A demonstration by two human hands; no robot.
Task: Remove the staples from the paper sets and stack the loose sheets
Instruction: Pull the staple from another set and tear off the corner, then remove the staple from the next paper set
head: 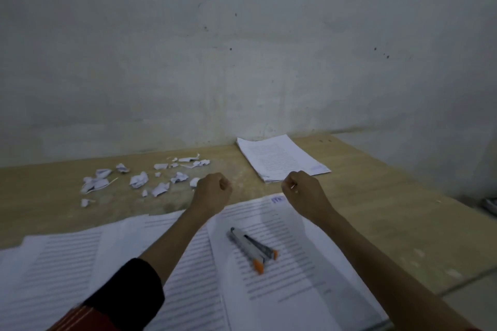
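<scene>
Paper sets point(80, 263) spread along near edge — most judged pending. Loose-sheet stack point(282, 158) by wall point(242, 62), begun. Orange-tipped tool point(252, 248) idle on top set. Left hand point(213, 192) fisted, contents hidden; right hand point(304, 195) pinching thin sliver point(294, 185) — probably staple.

Bare workroom — table point(376, 196); stained wall point(242, 48)

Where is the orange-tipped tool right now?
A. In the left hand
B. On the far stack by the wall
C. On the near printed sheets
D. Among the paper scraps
C: the tool lies loose on the near sheets, with printed lines showing around it.
</scene>
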